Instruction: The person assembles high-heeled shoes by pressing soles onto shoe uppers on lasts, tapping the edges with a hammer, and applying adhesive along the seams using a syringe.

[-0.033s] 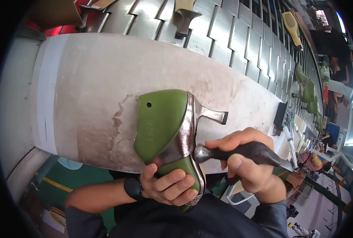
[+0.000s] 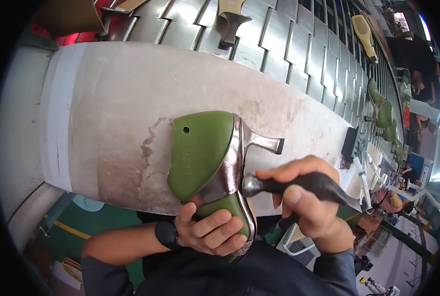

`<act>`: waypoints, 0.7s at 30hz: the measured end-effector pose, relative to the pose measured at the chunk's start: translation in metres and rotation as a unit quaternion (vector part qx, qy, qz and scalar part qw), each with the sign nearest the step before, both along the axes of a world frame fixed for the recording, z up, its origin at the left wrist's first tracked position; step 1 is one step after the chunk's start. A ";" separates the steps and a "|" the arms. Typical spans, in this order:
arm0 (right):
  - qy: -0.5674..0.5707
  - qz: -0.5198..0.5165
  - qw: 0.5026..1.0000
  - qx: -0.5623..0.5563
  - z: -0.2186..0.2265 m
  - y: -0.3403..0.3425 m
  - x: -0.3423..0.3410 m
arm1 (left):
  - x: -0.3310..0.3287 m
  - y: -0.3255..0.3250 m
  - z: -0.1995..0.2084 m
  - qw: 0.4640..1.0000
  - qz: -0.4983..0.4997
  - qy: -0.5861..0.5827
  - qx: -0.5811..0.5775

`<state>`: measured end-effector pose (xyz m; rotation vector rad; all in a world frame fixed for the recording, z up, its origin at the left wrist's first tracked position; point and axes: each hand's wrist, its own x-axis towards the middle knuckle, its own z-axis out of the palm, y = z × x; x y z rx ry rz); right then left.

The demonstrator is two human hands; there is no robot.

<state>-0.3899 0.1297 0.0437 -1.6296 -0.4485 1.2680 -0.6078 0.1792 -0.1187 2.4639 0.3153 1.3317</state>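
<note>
A high-heeled shoe with metallic pewter straps (image 2: 228,175) sits on a green shoe last (image 2: 201,148), tilted on its side over the bench's near edge. Its slim metallic heel (image 2: 264,142) points right. My left hand (image 2: 211,232) is closed around the toe end, fingers wrapped over the green surface. In my right hand (image 2: 311,197) is a dark shoemaker's hammer (image 2: 316,186), gripped around its head. The hammer's round steel face lies against or very near the sole edge below the heel; contact is unclear. Most of its handle is hidden by my hand.
The pale, stained workbench (image 2: 116,108) lies under the last. Beyond it runs a metal-slat conveyor (image 2: 284,44) carrying a beige shoe part (image 2: 228,19) and, farther right, green lasts (image 2: 382,111). A cardboard box (image 2: 72,17) stands far left. Other people are at the far right.
My right hand and the hammer have shifted slightly up and left, the round face sliding a little along the sole edge. The shoe and my left hand look unmoved.
</note>
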 end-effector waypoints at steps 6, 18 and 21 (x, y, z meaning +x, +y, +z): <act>-0.073 0.055 0.996 -0.017 0.005 0.031 0.014 | -0.008 0.008 0.000 0.999 -0.021 0.025 0.043; 0.068 -0.102 0.984 0.126 -0.045 -0.017 -0.011 | -0.015 0.025 0.019 0.994 -0.018 0.111 0.008; 0.089 -0.105 0.984 0.116 -0.040 -0.010 -0.008 | -0.024 0.026 0.016 0.989 -0.041 0.140 0.002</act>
